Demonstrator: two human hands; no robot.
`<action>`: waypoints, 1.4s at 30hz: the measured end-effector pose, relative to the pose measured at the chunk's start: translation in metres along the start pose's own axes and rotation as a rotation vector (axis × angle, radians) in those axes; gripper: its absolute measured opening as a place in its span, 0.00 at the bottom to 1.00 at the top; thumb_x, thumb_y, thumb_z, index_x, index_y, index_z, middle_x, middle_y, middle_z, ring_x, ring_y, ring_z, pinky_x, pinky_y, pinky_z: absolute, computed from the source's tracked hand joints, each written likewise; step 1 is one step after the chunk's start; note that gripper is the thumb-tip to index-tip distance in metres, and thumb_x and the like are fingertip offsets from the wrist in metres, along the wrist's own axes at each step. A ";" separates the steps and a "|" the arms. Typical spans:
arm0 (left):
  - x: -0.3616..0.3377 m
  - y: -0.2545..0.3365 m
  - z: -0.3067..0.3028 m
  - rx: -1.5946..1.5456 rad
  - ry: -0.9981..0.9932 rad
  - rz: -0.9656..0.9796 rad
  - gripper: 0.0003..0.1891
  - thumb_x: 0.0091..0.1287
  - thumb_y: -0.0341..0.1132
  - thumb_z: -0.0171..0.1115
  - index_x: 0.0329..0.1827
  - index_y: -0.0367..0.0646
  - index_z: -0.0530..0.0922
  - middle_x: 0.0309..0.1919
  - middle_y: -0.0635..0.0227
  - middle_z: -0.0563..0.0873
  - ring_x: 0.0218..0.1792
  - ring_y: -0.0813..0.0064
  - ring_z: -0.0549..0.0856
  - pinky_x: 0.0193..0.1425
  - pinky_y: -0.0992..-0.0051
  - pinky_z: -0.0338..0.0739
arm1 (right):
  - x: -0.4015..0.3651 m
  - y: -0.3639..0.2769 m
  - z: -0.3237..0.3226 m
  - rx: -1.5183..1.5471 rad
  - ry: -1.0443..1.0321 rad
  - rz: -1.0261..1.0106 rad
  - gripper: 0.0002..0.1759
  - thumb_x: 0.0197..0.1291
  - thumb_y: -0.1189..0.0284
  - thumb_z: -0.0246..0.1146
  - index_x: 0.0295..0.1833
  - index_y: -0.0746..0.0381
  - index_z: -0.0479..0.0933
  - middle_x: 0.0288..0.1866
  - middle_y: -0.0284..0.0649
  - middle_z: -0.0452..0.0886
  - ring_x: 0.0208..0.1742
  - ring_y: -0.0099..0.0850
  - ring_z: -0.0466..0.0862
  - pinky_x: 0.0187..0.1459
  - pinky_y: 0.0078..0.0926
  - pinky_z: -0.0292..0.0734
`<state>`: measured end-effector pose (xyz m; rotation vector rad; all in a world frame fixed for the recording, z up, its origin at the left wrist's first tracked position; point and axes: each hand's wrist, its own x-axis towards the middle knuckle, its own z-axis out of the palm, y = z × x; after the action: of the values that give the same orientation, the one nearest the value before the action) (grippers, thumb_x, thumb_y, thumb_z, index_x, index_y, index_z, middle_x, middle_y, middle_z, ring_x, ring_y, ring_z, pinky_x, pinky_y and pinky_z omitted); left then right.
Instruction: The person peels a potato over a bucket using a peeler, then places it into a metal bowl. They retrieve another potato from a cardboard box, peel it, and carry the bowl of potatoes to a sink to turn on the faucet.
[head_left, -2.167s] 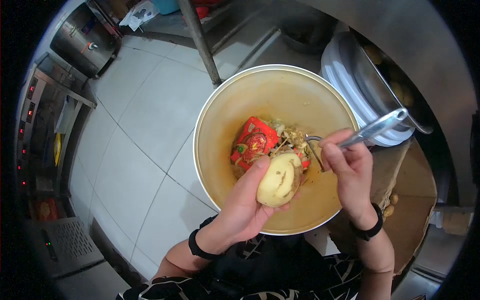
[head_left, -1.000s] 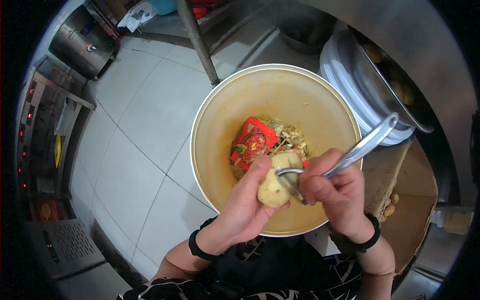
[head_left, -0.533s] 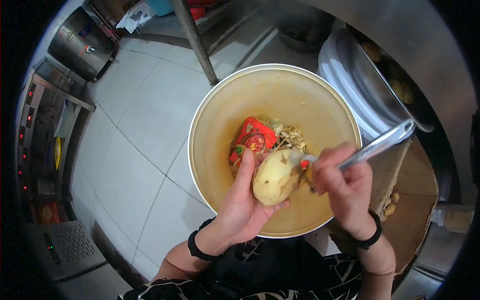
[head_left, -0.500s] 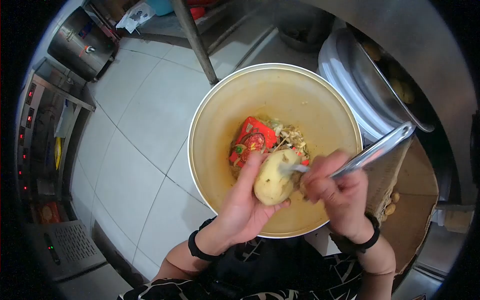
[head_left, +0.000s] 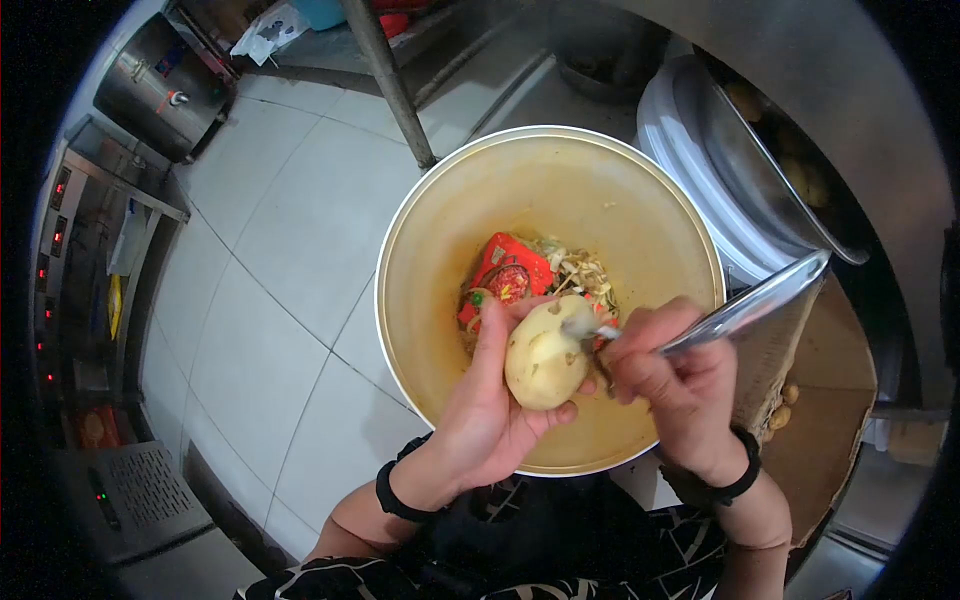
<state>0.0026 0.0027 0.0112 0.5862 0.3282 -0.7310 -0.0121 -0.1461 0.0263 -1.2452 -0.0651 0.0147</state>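
1. The left hand (head_left: 478, 415) cups the potato (head_left: 540, 365), thumb along its left side; a firm hold with the fingers clear of the peeler's path should serve best.
2. The right hand (head_left: 680, 375) is wrapped round the peeler (head_left: 760, 300), its handle slanting far right; its head blurs at the potato's far right side, so I cannot tell whether it touches.
3. The potato sits above the near half of the bin (head_left: 435, 230) — well placed, I judge, for parings to drop inside.
4. Dark spots (head_left: 553, 307) mark its pale flesh — short, light strokes and small turns should suit.
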 end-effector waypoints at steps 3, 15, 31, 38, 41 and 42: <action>0.004 -0.002 -0.008 0.048 0.008 -0.003 0.21 0.66 0.51 0.34 0.54 0.49 0.62 0.43 0.69 0.75 0.32 0.76 0.77 0.29 0.83 0.70 | 0.000 0.006 0.005 -0.115 -0.057 0.043 0.03 0.55 0.78 0.55 0.37 0.64 0.71 0.29 0.32 0.72 0.26 0.17 0.72 0.28 0.12 0.67; 0.002 0.002 -0.015 -0.038 -0.110 -0.122 0.23 0.64 0.55 0.36 0.47 0.47 0.68 0.35 0.70 0.77 0.32 0.80 0.76 0.30 0.83 0.70 | 0.000 0.003 0.006 -0.081 -0.072 -0.003 0.05 0.56 0.76 0.54 0.38 0.65 0.70 0.28 0.34 0.73 0.25 0.18 0.72 0.27 0.12 0.67; 0.000 -0.009 -0.007 0.525 -0.022 0.334 0.18 0.67 0.47 0.36 0.51 0.43 0.62 0.40 0.69 0.73 0.33 0.82 0.74 0.27 0.82 0.69 | 0.007 -0.007 0.000 -0.069 -0.093 0.163 0.03 0.57 0.77 0.53 0.37 0.64 0.69 0.26 0.30 0.71 0.26 0.15 0.69 0.27 0.12 0.64; -0.004 -0.004 -0.010 0.339 -0.036 0.284 0.17 0.67 0.45 0.34 0.51 0.45 0.62 0.40 0.70 0.73 0.34 0.81 0.73 0.29 0.80 0.69 | 0.017 -0.008 -0.023 -0.408 -0.031 0.194 0.07 0.56 0.73 0.55 0.29 0.65 0.73 0.25 0.32 0.72 0.24 0.18 0.69 0.27 0.16 0.65; -0.007 0.000 -0.007 0.214 0.039 0.321 0.17 0.67 0.43 0.34 0.52 0.45 0.64 0.44 0.73 0.73 0.44 0.80 0.72 0.36 0.77 0.69 | 0.019 -0.005 -0.013 -1.094 0.004 -0.245 0.06 0.51 0.74 0.58 0.31 0.67 0.74 0.28 0.43 0.73 0.29 0.34 0.72 0.32 0.26 0.67; -0.006 0.001 -0.008 0.209 -0.001 0.321 0.17 0.67 0.43 0.34 0.52 0.45 0.64 0.44 0.73 0.73 0.44 0.80 0.72 0.36 0.77 0.69 | 0.019 -0.008 -0.010 -1.268 -0.019 -0.549 0.09 0.50 0.75 0.59 0.37 0.67 0.74 0.30 0.46 0.73 0.32 0.40 0.72 0.34 0.30 0.68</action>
<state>-0.0017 0.0110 0.0076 0.8147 0.1514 -0.4582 0.0071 -0.1573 0.0318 -2.4489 -0.4867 -0.5689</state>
